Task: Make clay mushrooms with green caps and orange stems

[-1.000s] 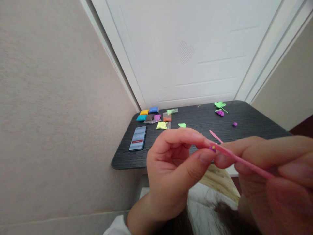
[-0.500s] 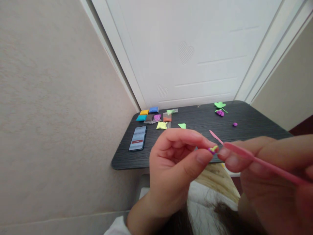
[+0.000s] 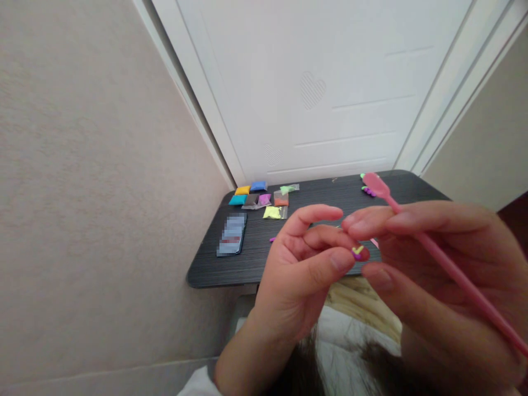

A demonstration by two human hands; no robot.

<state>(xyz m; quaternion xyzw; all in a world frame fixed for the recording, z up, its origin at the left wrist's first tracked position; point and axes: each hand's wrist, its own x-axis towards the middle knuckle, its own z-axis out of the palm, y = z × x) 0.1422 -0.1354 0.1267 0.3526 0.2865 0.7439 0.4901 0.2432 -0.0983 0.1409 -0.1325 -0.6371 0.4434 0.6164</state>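
Observation:
Between the thumb and a fingertip of my left hand [image 3: 303, 275] is a small purple clay piece [image 3: 357, 253] with a yellow V-shaped strip on it. My left index finger is raised off the piece. Close by on the right is my right hand [image 3: 466, 231], its thumb and forefinger apart near the piece. A pink clay modelling tool [image 3: 447, 264] lies across that hand, held among the fingers, its flat rounded end pointing up. My right hand hides much of the table's right side.
Several coloured clay packets, including a yellow one [image 3: 273, 212] and a blue one [image 3: 259, 186], lie at the back left of the dark table [image 3: 206, 269]. A phone [image 3: 232, 235] lies in front. A purple clay cluster [image 3: 368, 191] is partly visible at the back right.
My right fingertips have come away from the clay piece and spread apart. The pink tool's flat end has swung upward. My left index finger has lifted, showing the yellow V more clearly.

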